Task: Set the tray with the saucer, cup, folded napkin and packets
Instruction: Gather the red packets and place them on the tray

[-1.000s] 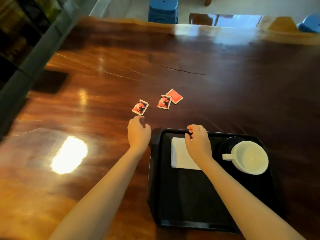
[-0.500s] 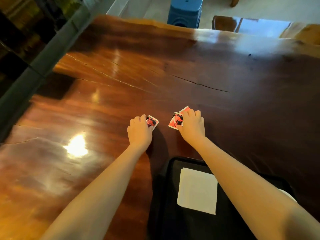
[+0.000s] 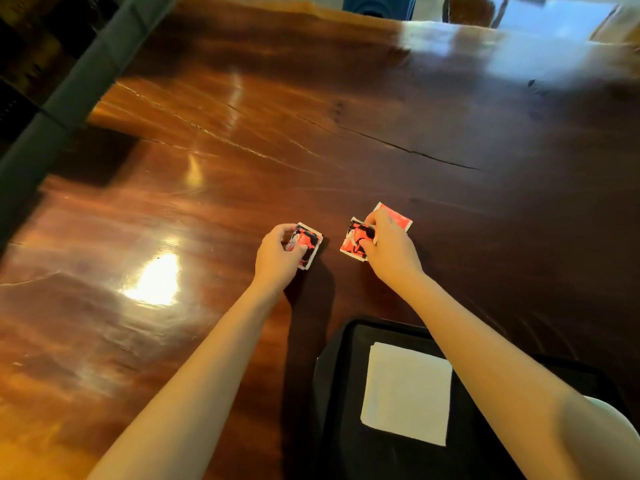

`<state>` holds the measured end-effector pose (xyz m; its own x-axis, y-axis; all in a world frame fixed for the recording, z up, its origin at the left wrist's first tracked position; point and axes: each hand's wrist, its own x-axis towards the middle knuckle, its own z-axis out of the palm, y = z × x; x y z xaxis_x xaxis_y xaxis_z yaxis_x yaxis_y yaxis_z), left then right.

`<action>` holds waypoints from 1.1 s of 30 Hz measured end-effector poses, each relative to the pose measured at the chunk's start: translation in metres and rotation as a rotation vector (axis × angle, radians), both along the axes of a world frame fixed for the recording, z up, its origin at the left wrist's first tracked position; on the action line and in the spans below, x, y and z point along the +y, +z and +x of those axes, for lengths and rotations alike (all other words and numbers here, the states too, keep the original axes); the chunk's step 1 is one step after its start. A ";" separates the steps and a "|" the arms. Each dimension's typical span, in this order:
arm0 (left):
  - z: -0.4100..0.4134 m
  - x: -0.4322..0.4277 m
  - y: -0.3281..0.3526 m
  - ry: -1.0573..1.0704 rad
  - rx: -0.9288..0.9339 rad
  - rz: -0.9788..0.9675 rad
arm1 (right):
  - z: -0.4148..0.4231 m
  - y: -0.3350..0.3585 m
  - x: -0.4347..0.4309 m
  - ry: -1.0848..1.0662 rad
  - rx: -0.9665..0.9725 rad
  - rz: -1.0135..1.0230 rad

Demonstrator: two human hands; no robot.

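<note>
Left hand (image 3: 277, 256) pinches a packet (image 3: 309, 244), right hand (image 3: 393, 252) grips second packet (image 3: 353, 241); we judge them light, floppy, best pinched by edges.

Three packets: left packet (image 3: 308, 245), red and black; middle packet (image 3: 355, 240), red and black; plain red packet (image 3: 396, 216). Two hands: left hand (image 3: 277, 258), right hand (image 3: 391, 252). One black tray (image 3: 332, 355). One folded napkin (image 3: 407, 393), white. One cup (image 3: 613, 414), only a white sliver showing. One table (image 3: 242, 168). One blue stool (image 3: 377, 1).

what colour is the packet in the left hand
The packet is red with black and white swirls; head view.
</note>
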<state>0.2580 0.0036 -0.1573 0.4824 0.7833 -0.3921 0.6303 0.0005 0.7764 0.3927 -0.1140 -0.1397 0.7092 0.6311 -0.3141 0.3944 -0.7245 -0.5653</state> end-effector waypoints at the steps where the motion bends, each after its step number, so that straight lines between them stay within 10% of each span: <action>1: -0.002 0.000 0.000 0.041 -0.050 -0.094 | -0.003 0.003 0.000 -0.046 0.104 0.062; 8: -0.011 -0.013 0.011 0.154 -0.358 -0.520 | -0.036 0.008 0.004 -0.074 0.397 0.239; 19: -0.026 -0.020 0.010 0.153 -0.397 -0.542 | 0.010 -0.007 0.002 -0.127 -0.218 0.087; 22: -0.031 -0.023 0.013 0.175 -0.404 -0.567 | 0.030 -0.013 -0.009 0.036 -0.363 -0.273; 28: -0.034 -0.031 0.023 0.223 -0.401 -0.585 | 0.014 -0.007 -0.020 0.364 -0.655 -0.280; 30: -0.036 -0.035 0.029 0.238 -0.398 -0.570 | 0.011 0.002 -0.028 0.267 -0.535 -0.171; 33: -0.039 -0.042 0.039 0.227 -0.390 -0.543 | -0.008 0.038 -0.029 -0.317 0.215 0.228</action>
<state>0.2191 -0.0383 -0.1183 0.5150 0.6240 -0.5878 0.2448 0.5501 0.7984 0.3848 -0.1429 -0.1021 0.8129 0.4629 -0.3535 0.0287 -0.6381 -0.7694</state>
